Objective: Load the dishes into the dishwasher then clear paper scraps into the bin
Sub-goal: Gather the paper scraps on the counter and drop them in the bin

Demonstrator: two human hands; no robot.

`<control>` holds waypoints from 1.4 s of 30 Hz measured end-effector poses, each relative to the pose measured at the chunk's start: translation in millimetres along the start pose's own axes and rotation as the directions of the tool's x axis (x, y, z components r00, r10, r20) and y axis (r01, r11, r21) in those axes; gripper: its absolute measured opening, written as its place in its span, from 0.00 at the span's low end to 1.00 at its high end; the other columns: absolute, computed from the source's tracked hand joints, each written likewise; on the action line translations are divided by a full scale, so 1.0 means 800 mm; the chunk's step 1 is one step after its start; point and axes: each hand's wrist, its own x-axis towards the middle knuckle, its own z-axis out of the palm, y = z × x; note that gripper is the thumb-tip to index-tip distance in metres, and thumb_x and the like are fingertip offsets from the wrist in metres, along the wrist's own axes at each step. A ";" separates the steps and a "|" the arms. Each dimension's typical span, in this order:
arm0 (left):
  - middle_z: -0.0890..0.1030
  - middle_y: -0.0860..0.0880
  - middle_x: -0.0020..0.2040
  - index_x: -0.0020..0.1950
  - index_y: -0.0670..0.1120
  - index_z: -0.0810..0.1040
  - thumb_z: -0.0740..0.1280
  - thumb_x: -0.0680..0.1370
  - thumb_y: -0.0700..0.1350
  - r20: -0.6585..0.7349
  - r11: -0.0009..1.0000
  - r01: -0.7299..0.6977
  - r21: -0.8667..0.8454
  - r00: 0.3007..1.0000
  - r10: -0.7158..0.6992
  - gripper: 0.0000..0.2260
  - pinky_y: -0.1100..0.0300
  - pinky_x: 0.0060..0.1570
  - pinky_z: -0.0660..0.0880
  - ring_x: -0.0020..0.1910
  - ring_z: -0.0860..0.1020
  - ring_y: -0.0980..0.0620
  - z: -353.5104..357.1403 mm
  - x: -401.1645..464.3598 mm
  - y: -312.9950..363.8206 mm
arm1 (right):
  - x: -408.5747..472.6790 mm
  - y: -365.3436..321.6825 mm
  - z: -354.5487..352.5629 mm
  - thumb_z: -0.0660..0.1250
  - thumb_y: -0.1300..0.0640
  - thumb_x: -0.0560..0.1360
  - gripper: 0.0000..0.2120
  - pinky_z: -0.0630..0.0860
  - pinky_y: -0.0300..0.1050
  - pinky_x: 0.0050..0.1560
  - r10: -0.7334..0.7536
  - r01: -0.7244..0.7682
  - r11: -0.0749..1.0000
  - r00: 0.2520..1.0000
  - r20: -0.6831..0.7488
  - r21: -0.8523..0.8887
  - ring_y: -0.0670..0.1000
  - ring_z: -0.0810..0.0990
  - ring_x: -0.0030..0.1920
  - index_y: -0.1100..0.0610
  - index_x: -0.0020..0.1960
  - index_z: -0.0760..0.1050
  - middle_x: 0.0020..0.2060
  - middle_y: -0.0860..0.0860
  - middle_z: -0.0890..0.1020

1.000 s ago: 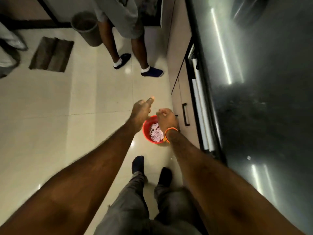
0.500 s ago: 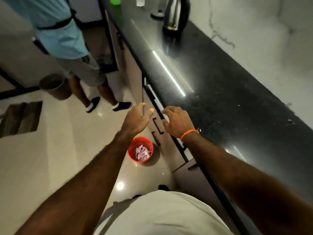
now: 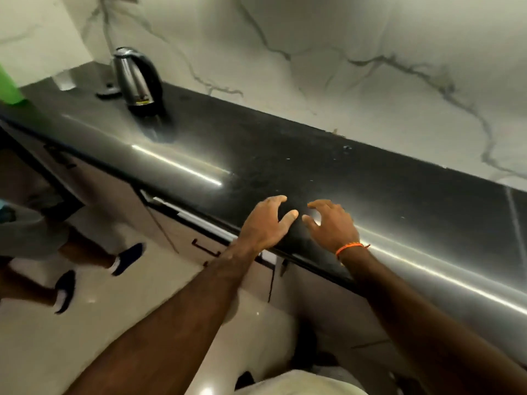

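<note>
Head view: left hand (image 3: 263, 223), right hand (image 3: 332, 226) spread, empty, over countertop (image 3: 285, 161).

The bench (image 3: 285, 161) is glossy black with fine pale specks and long white streaks of reflected light. The wall (image 3: 313, 52) at its far edge is white marble with grey veins. An electric kettle (image 3: 134, 78) near the bench's far left corner is brushed silver with a black handle and base. A bright green object (image 3: 10, 86) sits at the left edge. The right wrist wears an orange thread band (image 3: 349, 248). The cabinet fronts (image 3: 119, 195) are dull beige with black handles; the floor (image 3: 71, 332) is cream tile.
</note>
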 end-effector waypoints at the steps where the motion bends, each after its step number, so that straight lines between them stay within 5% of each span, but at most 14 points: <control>1: 0.74 0.47 0.73 0.76 0.46 0.70 0.66 0.81 0.57 0.021 0.999 -0.039 0.014 0.999 0.039 0.26 0.55 0.72 0.68 0.72 0.71 0.49 0.010 0.005 0.014 | -0.009 0.015 -0.007 0.65 0.43 0.79 0.20 0.70 0.53 0.65 0.028 -0.028 1.000 0.999 -0.025 0.004 0.54 0.73 0.68 0.49 0.68 0.75 0.68 0.50 0.77; 6: 0.73 0.48 0.74 0.76 0.47 0.70 0.66 0.81 0.58 0.138 0.979 -0.204 0.005 0.970 0.201 0.27 0.55 0.72 0.67 0.73 0.70 0.49 0.074 0.016 0.090 | -0.065 0.093 -0.046 0.65 0.42 0.79 0.19 0.72 0.54 0.66 0.163 -0.159 0.987 0.978 -0.132 0.035 0.54 0.73 0.67 0.49 0.67 0.76 0.67 0.50 0.78; 16: 0.73 0.49 0.74 0.76 0.48 0.70 0.66 0.80 0.61 0.356 0.860 -0.508 -0.052 0.795 0.492 0.28 0.54 0.72 0.69 0.74 0.69 0.50 0.255 0.015 0.295 | -0.200 0.298 -0.148 0.67 0.45 0.79 0.19 0.73 0.54 0.65 0.464 -0.461 0.883 0.831 -0.308 0.087 0.55 0.75 0.65 0.52 0.66 0.77 0.65 0.52 0.79; 25: 0.73 0.48 0.74 0.75 0.47 0.71 0.68 0.79 0.59 0.524 0.735 -0.665 -0.135 0.581 0.622 0.28 0.53 0.72 0.67 0.73 0.70 0.48 0.399 0.011 0.429 | -0.313 0.435 -0.201 0.68 0.45 0.76 0.21 0.73 0.54 0.65 0.708 -0.708 0.692 0.624 -0.331 0.145 0.56 0.75 0.64 0.50 0.67 0.75 0.64 0.52 0.78; 31: 0.76 0.48 0.70 0.72 0.48 0.72 0.69 0.78 0.57 0.585 0.661 -0.723 -0.204 0.451 0.674 0.25 0.53 0.67 0.70 0.69 0.72 0.47 0.481 0.019 0.478 | -0.357 0.495 -0.195 0.69 0.36 0.74 0.33 0.63 0.55 0.73 0.806 -0.821 0.550 0.474 -0.353 0.154 0.55 0.64 0.75 0.49 0.74 0.67 0.75 0.51 0.68; 37: 0.59 0.45 0.82 0.78 0.49 0.66 0.69 0.77 0.61 0.667 0.555 -0.802 -0.220 0.291 0.685 0.33 0.47 0.79 0.57 0.81 0.55 0.46 0.551 0.025 0.486 | -0.376 0.534 -0.176 0.63 0.24 0.68 0.51 0.51 0.61 0.79 0.915 -0.926 0.328 0.262 -0.308 0.186 0.58 0.47 0.81 0.50 0.80 0.51 0.81 0.52 0.50; 42: 0.44 0.45 0.84 0.83 0.47 0.53 0.62 0.80 0.63 0.726 0.507 -0.840 -0.195 0.224 0.650 0.38 0.45 0.81 0.45 0.82 0.39 0.48 0.594 0.029 0.479 | -0.380 0.565 -0.164 0.54 0.16 0.63 0.61 0.43 0.64 0.79 0.943 -0.959 0.256 0.221 -0.248 0.121 0.57 0.37 0.81 0.52 0.82 0.42 0.82 0.53 0.41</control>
